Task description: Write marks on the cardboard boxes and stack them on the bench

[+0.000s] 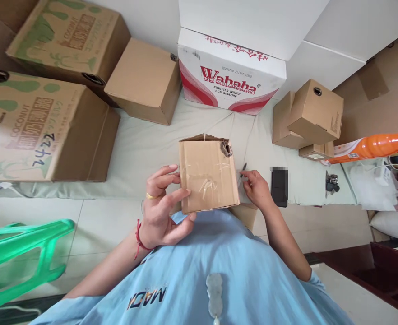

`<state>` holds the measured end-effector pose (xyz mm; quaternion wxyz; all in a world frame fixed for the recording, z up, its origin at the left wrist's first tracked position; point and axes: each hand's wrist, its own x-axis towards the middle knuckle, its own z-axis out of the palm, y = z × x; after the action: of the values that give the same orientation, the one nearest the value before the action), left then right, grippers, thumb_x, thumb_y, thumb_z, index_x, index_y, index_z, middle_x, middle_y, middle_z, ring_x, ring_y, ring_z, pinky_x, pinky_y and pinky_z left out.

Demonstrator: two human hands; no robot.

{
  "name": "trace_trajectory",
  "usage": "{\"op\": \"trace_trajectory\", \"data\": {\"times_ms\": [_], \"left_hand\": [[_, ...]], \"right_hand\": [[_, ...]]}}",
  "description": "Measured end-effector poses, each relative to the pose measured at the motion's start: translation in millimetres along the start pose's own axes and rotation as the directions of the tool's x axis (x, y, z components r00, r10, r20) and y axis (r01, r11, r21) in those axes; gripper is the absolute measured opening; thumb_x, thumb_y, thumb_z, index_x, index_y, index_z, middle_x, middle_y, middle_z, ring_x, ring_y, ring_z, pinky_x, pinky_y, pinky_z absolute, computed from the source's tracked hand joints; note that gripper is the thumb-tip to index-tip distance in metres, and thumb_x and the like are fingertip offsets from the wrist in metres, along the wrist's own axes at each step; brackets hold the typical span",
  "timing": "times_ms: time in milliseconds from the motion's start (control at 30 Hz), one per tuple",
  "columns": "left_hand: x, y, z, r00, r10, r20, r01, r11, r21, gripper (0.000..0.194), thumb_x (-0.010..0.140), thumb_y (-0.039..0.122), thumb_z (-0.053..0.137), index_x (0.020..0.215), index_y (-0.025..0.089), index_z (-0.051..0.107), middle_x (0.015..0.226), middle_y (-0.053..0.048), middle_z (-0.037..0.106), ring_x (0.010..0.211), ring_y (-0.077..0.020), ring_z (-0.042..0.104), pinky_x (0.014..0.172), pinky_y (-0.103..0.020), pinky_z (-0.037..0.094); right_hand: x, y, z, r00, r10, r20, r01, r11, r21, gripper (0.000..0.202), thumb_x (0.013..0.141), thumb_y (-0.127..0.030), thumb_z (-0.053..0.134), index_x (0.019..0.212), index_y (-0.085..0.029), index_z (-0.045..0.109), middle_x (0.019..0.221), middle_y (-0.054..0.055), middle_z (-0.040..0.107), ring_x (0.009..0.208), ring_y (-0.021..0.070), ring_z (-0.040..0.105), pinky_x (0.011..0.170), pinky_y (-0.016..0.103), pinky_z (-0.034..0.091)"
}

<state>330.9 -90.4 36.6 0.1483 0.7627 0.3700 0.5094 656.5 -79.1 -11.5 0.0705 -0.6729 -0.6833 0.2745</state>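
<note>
A small cardboard box (210, 176), with clear tape on its face and a dark ragged hole at the upper right corner, is at the centre close to my body. My left hand (165, 205) is at its left side, fingertips and thumb touching its left and lower edges. To the right of the box, my right hand (256, 188) pinches a dark thin pen (242, 170) between thumb and finger. A black phone (279, 186) lies on the cloth just right of that hand.
Coconut cartons (30, 131) and a plain box (143, 79) stand at the left. Behind is a white and red Wahaha carton (231, 74). Small boxes (316, 110), an orange bottle (375, 146) and keys (332, 183) are at the right. A green stool (46, 248) stands lower left.
</note>
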Motion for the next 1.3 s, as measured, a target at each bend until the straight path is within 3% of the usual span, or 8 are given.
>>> {"op": "trace_trajectory", "data": {"times_ms": [200, 333, 500, 600, 700, 800, 867, 1300], "left_hand": [[20.3, 11.4, -18.4, 0.994, 0.054, -0.095, -0.054, 0.999, 0.005, 0.016, 0.098, 0.028, 0.059, 0.105, 0.022, 0.072, 0.119, -0.012, 0.068, 0.141, -0.0380, 0.060, 0.109, -0.057, 0.059], [53.2, 35.5, -24.9, 0.986, 0.163, 0.036, -0.165, 0.985, 0.053, 0.016, 0.092, 0.007, 0.065, 0.103, 0.017, 0.072, 0.111, -0.009, 0.077, 0.128, -0.0316, 0.073, 0.106, -0.046, 0.063], [76.3, 50.8, -6.4, 0.946, 0.174, 0.273, -0.202, 0.976, 0.079, 0.018, 0.099, 0.015, 0.068, 0.116, 0.014, 0.074, 0.131, -0.013, 0.079, 0.139, -0.0311, 0.068, 0.124, -0.051, 0.052], [73.1, 46.4, 6.7, 0.904, 0.162, 0.397, -0.229, 0.965, 0.127, 0.028, 0.106, 0.026, 0.063, 0.130, 0.014, 0.073, 0.142, -0.013, 0.075, 0.137, -0.0285, 0.069, 0.125, -0.048, 0.050], [66.2, 42.2, 10.8, 0.900, 0.138, 0.413, -0.211, 0.968, 0.137, 0.032, 0.107, 0.037, 0.064, 0.130, 0.016, 0.074, 0.142, -0.010, 0.076, 0.134, -0.0264, 0.071, 0.123, -0.043, 0.053], [63.9, 42.5, 10.0, 0.888, 0.119, 0.444, -0.209, 0.965, 0.157, 0.042, 0.106, 0.049, 0.066, 0.130, 0.015, 0.074, 0.143, -0.010, 0.075, 0.135, -0.0285, 0.069, 0.122, -0.045, 0.052], [65.1, 43.6, 10.0, 0.880, 0.115, 0.460, -0.213, 0.963, 0.165, 0.040, 0.107, 0.047, 0.065, 0.129, 0.015, 0.073, 0.144, -0.009, 0.075, 0.136, -0.0285, 0.068, 0.122, -0.045, 0.052], [66.1, 41.8, 10.6, 0.880, 0.082, 0.467, -0.155, 0.980, 0.121, 0.023, 0.107, 0.038, 0.064, 0.121, 0.021, 0.072, 0.143, -0.005, 0.074, 0.141, -0.0256, 0.062, 0.127, -0.043, 0.046]], "right_hand": [[15.2, -4.9, -12.4, 0.979, 0.067, 0.194, 0.023, 0.902, -0.430, 0.044, 0.108, -0.026, 0.041, 0.146, -0.023, 0.064, 0.124, 0.012, 0.075, 0.099, 0.0255, 0.073, 0.075, 0.031, 0.046], [21.5, -7.5, -22.8, 0.962, 0.047, 0.269, 0.089, 0.877, -0.471, 0.029, 0.105, -0.026, 0.048, 0.121, -0.019, 0.071, 0.113, 0.014, 0.080, 0.101, 0.0272, 0.074, 0.077, 0.031, 0.045], [24.4, -8.9, -38.6, 0.965, 0.030, 0.260, 0.105, 0.866, -0.489, 0.016, 0.096, -0.025, 0.058, 0.106, -0.018, 0.069, 0.095, 0.012, 0.081, 0.088, 0.0265, 0.075, 0.074, 0.031, 0.043], [17.9, -10.7, -55.0, 0.997, -0.006, -0.076, -0.011, 0.977, -0.215, 0.005, 0.092, -0.028, 0.060, 0.091, -0.023, 0.060, 0.076, 0.002, 0.071, 0.068, 0.0187, 0.065, 0.066, 0.028, 0.041], [7.9, -23.1, -73.8, 0.857, 0.124, -0.499, 0.150, 0.868, 0.474, 0.023, 0.086, -0.032, 0.066, 0.077, -0.026, 0.045, 0.059, -0.008, 0.049, 0.049, 0.0113, 0.042, 0.052, 0.024, 0.033], [-0.9, -49.9, -86.6, 0.862, 0.228, -0.454, 0.303, 0.486, 0.820, 0.017, 0.086, -0.040, 0.066, 0.090, -0.026, 0.057, 0.066, -0.005, 0.061, 0.048, 0.0105, 0.041, 0.044, 0.022, 0.027], [-4.0, -70.9, -89.1, 0.906, 0.193, -0.377, 0.280, 0.395, 0.875, 0.026, 0.086, -0.041, 0.071, 0.105, -0.024, 0.066, 0.083, 0.002, 0.075, 0.053, 0.0112, 0.049, 0.042, 0.022, 0.028], [23.1, -141.2, -54.2, 0.743, -0.075, -0.665, 0.375, 0.869, 0.322, 0.024, 0.110, -0.046, 0.056, 0.100, -0.025, 0.058, 0.067, -0.007, 0.058, 0.056, 0.0107, 0.057, 0.057, 0.024, 0.048]]}}
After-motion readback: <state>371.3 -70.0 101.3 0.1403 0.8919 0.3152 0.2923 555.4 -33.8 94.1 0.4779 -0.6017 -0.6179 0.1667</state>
